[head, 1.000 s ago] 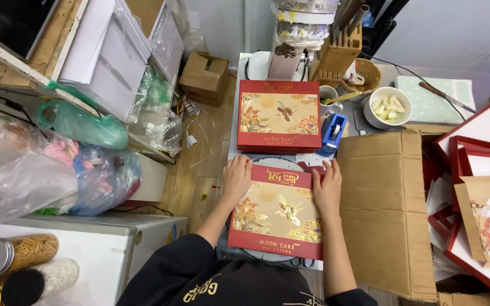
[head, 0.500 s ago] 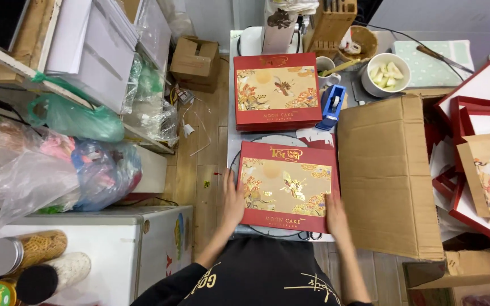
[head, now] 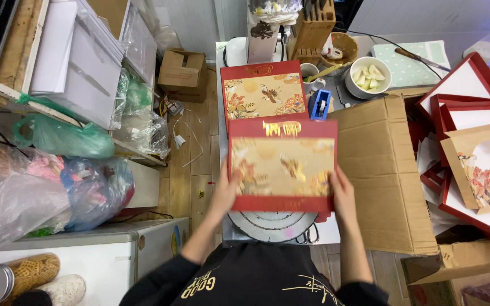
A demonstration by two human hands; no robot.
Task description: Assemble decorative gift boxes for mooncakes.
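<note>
Head view: left hand (head: 224, 192) and right hand (head: 344, 195) grip the red gift box (head: 282, 165) by its sides above the counter (head: 336, 99); level, even support suits it.

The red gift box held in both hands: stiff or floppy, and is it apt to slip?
The red gift box probably handles as stiff: its edges look straight though only the left hand and right hand grip its sides. It seems light for its size, held clear of the round metal surface. Its glossy lid may be slippery.
</note>
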